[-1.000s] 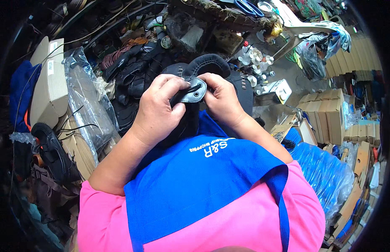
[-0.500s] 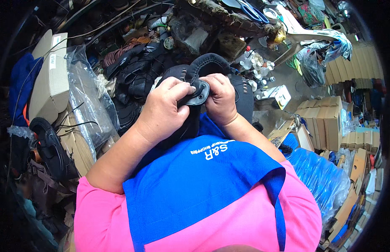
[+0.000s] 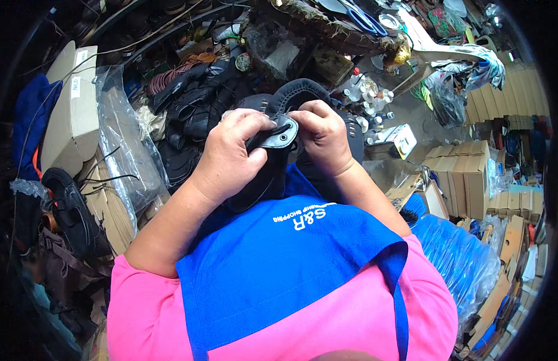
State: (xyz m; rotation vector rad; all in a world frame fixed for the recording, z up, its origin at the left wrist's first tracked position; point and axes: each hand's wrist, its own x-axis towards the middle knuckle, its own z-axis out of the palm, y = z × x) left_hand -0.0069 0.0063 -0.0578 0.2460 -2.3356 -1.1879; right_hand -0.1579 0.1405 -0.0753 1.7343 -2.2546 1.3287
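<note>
Held a black tab (image 3: 272, 142) below the black padded loop (image 3: 294, 89), seemingly mid-work.
Pinched it with left hand (image 3: 233, 147); curled right hand (image 3: 325, 141) alongside, grip unclear; had eyelet (image 3: 283, 138) apparently set, remainder impossible to tell.

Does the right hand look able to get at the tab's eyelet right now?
Likely yes: the right hand is close beside the shiny tab, whose eyelet faces up with nothing over it.

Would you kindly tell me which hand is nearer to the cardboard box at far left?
Left: the left hand is right of the cardboard box; the right hand is farther right.
</note>
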